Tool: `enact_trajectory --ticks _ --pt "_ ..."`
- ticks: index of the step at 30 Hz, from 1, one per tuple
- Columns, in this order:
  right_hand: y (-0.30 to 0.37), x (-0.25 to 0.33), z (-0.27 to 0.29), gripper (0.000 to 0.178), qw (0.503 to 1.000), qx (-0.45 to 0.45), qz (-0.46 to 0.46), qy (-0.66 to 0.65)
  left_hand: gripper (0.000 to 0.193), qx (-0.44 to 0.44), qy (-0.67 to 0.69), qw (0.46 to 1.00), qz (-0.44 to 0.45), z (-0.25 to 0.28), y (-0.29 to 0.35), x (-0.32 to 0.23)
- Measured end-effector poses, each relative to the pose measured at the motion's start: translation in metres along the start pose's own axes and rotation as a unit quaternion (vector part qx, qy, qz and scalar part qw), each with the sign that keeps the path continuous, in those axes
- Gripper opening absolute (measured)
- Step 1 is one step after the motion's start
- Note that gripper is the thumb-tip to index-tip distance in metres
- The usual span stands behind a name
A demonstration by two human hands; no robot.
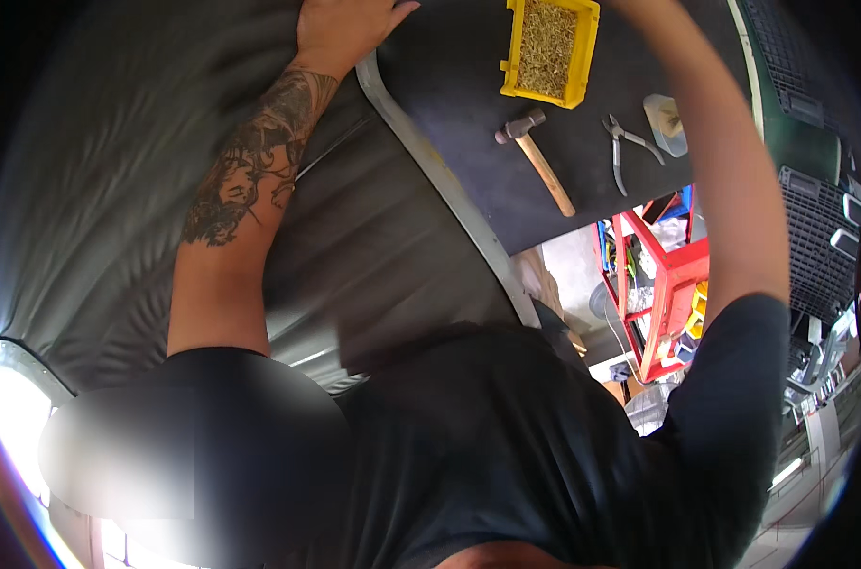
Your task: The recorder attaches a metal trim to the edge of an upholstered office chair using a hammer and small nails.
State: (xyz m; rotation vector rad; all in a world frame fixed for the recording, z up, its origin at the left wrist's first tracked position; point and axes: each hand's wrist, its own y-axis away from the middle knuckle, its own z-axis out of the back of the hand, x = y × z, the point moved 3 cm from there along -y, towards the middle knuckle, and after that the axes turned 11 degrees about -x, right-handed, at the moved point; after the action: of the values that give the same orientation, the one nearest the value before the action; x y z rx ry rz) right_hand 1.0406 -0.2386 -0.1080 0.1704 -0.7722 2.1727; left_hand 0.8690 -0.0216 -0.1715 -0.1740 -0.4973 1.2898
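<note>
head view: on my feed, the left hand (345, 28) sits over wrinkled black sheeting (373, 251), thumb (405, 11) out, fingers cut off; their grip i cannot tell. farther right, a yellow bin (585, 47) of small brassy pieces (544, 47) sits near the right forearm (734, 171); right hand out of frame.

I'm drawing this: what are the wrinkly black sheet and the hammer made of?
Black sheet: maybe vinyl or leather, I can't tell which; its soft folds catch light with a slight sheen.
Hammer: the plain tan handle looks like wood; the dull grey head is probably metal.
</note>
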Motion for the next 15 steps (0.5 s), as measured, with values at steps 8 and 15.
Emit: enact_trajectory --ticks 8,15 --pt "0.152 0.009 0.001 0.014 0.914 0.289 0.191 0.212 0.102 0.036 -0.013 0.999 -0.017 -0.001 -0.003 -0.01" --pt "0.14 0.011 0.019 0.011 0.969 0.175 0.139 0.106 0.101 -0.001 -0.013 1.0 -0.016 -0.007 -0.004 -0.011"
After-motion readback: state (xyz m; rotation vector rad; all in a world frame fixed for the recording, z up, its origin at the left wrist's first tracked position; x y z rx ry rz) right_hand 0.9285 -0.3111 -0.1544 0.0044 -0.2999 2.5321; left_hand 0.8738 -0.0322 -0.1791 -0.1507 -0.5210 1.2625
